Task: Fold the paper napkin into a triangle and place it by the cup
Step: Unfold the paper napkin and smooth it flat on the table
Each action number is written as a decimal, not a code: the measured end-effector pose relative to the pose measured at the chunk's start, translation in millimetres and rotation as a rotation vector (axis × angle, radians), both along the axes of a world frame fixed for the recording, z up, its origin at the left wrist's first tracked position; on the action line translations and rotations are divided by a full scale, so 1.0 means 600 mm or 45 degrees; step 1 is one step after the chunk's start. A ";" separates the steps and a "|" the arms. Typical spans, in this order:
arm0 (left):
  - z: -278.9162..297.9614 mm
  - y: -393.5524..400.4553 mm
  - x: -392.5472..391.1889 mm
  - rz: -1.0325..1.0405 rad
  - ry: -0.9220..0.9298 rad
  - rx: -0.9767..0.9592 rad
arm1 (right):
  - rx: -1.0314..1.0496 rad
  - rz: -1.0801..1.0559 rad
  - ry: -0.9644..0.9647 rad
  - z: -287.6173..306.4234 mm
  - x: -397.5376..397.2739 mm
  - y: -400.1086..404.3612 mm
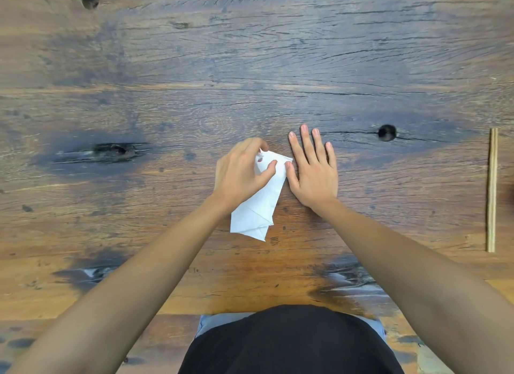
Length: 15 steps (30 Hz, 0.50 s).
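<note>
Surface: a dark, weathered wooden table [250,67] with knots, cracks and a few round holes, seen from above.
Napkin: the white paper napkin [260,204] lies on the table just ahead of the person, already folded into a long narrow shape with a pointed near end, not a plain triangle.
Left hand: the left hand [242,173] is curled over the napkin's far end, thumb and fingertips pinching a raised corner of the paper.
Right hand: the right hand [313,173] lies flat with fingers spread on the table, its thumb touching the napkin's right edge.
Risk: thin paper pinched and pulled this way may tear, or the fold may run crooked if the flat hand slips off the edge.
Cup: none in view, so the final spot cannot be judged.
Nearby: what looks like a pair of wooden chopsticks [491,190] lies well apart at the right.
Obstruction: nothing lies between the hands and the open table.
</note>
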<state>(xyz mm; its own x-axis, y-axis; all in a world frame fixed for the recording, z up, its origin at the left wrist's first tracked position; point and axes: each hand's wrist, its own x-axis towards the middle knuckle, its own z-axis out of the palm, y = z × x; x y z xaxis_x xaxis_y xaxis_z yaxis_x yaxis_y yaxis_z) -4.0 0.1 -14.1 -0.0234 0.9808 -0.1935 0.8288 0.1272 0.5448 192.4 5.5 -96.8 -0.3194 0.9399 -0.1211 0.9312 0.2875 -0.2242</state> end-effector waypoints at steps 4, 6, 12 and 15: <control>0.004 0.001 -0.031 0.203 -0.139 0.012 | -0.029 0.012 0.003 -0.002 0.000 0.001; 0.009 0.000 -0.054 0.300 -0.218 0.015 | -0.033 0.017 0.006 -0.003 0.001 0.001; 0.015 0.006 -0.130 0.408 -0.250 -0.051 | -0.022 0.034 -0.009 -0.007 0.003 0.001; 0.006 0.021 -0.164 0.402 -0.207 -0.096 | -0.023 0.034 -0.010 -0.009 0.004 0.002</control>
<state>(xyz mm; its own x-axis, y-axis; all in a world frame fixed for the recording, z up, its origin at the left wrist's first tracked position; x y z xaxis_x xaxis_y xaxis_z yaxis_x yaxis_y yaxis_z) -102.2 12.8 -10.5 -0.2856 0.9130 -0.2914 0.6456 0.4080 0.6455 194.8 6.4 -102.2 -0.3434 0.9287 -0.1403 0.9249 0.3084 -0.2223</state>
